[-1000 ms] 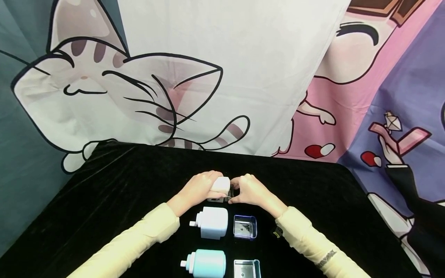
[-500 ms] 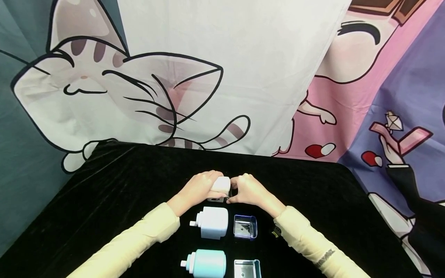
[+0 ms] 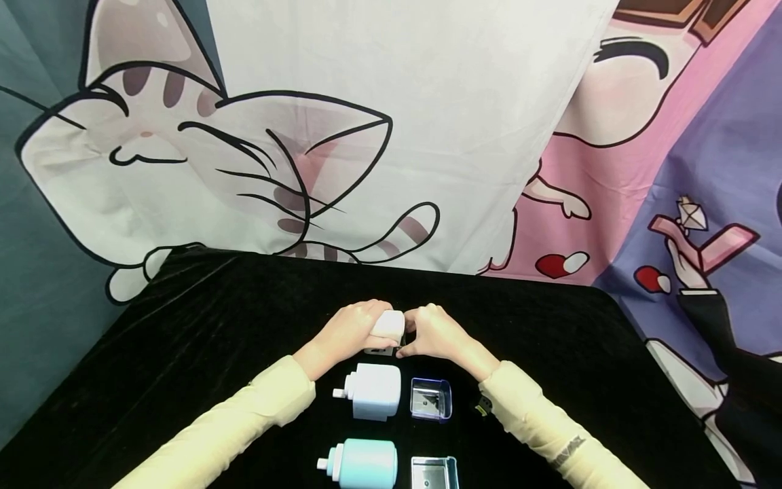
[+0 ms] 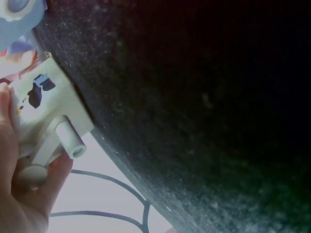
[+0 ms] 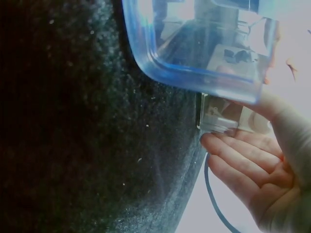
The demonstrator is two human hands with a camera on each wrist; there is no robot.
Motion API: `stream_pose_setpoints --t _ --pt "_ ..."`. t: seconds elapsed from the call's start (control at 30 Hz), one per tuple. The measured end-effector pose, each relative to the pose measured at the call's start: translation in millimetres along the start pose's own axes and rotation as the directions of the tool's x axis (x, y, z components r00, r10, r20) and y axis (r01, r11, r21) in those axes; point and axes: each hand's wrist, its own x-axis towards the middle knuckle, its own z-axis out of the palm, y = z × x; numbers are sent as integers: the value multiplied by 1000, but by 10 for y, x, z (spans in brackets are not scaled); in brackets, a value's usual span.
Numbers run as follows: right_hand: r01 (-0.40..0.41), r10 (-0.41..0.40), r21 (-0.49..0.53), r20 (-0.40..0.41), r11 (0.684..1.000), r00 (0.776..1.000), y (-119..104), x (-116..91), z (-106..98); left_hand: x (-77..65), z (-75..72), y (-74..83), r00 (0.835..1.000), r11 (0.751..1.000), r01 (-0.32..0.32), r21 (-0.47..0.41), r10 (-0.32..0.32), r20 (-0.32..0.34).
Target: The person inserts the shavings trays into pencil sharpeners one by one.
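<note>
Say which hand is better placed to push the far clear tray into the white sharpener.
Probably the right hand: its fingers are at the far clear tray, while the left hand grips the white sharpener.

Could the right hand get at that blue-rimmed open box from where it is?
Probably yes: the blue-rimmed box lies close by the right hand with nothing over it, though that hand holds a clear container.
</note>
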Motion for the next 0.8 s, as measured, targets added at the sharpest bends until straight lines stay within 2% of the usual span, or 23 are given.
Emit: stream_pose_setpoints --t 0.43,0.8 --pt "-68 67 71 17 995 998 -20 11 1 0 -16 16 1000 1000 3 -11 -3 15" --pt "-72 72 94 -4 993 997 -47 32 21 -1 -3 -2 1000 1000 -2 -12 2 10"
